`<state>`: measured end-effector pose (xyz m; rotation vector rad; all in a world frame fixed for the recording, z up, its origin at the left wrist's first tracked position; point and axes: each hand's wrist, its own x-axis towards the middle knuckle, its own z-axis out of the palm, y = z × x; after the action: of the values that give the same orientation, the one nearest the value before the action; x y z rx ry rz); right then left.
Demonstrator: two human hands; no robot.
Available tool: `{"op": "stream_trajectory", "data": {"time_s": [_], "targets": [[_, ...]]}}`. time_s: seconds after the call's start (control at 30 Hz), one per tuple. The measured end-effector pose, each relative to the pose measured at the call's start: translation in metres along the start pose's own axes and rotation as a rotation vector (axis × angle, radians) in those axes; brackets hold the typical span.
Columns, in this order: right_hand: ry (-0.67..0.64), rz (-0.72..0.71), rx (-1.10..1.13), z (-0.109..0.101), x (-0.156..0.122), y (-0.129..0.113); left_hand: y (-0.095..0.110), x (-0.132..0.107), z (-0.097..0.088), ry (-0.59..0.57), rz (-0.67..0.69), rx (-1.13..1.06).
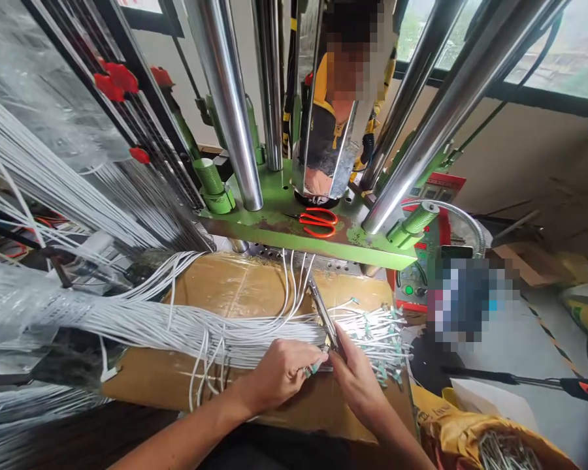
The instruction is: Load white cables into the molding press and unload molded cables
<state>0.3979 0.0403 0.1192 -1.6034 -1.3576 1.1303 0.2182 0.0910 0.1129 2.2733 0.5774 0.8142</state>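
My right hand (pixel 353 372) is closed around the near end of a long narrow metal bar (pixel 325 313), which slants away toward the machine. Close against it, my left hand (pixel 287 372) pinches the end of a white cable; a bit of green shows by the fingers, and the fingertips meet the bar's near end. Beneath both hands runs a thick bundle of white cables (pixel 166 329), their ends with small green parts (pixel 382 326) fanned out at the right. Several white cables (pixel 294 287) loop up to the machine's lower edge.
Red-handled scissors (pixel 318 222) lie on the green machine plate (pixel 284 235), between steel columns (pixel 230 111). Brown cardboard (pixel 210 287) covers the work surface. A control box (pixel 421 274) stands right of the plate. A yellow sack (pixel 460 424) with light pieces is at lower right.
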Motion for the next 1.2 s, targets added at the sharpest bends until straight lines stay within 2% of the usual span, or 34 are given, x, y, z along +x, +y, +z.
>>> {"op": "stream_trajectory", "data": {"time_s": [0.27,0.43,0.5,0.57,0.63,0.7,0.77,0.87,0.93,1.0,1.1,1.2], "targets": [[-0.011,-0.038,-0.035,0.003,0.0,0.008,0.006,-0.001,-0.001,0.021,0.018,0.104],[0.004,-0.073,-0.002,0.007,0.001,0.007,0.002,-0.001,0.006,0.02,-0.057,0.0],[0.013,-0.082,-0.024,0.007,0.001,0.004,0.004,0.003,0.005,0.033,-0.186,-0.107],[-0.015,-0.044,-0.024,0.006,0.0,0.0,0.01,0.009,-0.001,0.029,-0.398,-0.219],[-0.044,0.005,0.019,0.005,0.0,-0.003,0.015,0.014,-0.012,-0.023,-0.596,-0.312],[-0.054,0.024,0.09,0.003,0.0,-0.005,0.018,0.018,-0.024,-0.066,-0.672,-0.379],[-0.039,0.021,0.146,0.002,0.001,-0.005,0.016,0.019,-0.032,-0.002,-0.694,-0.42],[-0.06,0.031,0.203,0.0,0.002,-0.005,0.01,0.017,-0.034,0.251,-0.818,-0.6],[-0.074,0.037,0.233,-0.001,0.004,-0.007,0.008,0.016,-0.031,0.379,-0.905,-0.774],[-0.079,0.049,0.252,-0.002,0.004,-0.008,0.009,0.016,-0.028,0.418,-0.941,-0.851],[-0.081,0.063,0.255,-0.002,0.005,-0.008,0.012,0.016,-0.029,0.318,-0.929,-0.759],[-0.078,0.071,0.251,-0.002,0.004,-0.006,0.013,0.019,-0.033,0.154,-0.84,-0.659]]}}
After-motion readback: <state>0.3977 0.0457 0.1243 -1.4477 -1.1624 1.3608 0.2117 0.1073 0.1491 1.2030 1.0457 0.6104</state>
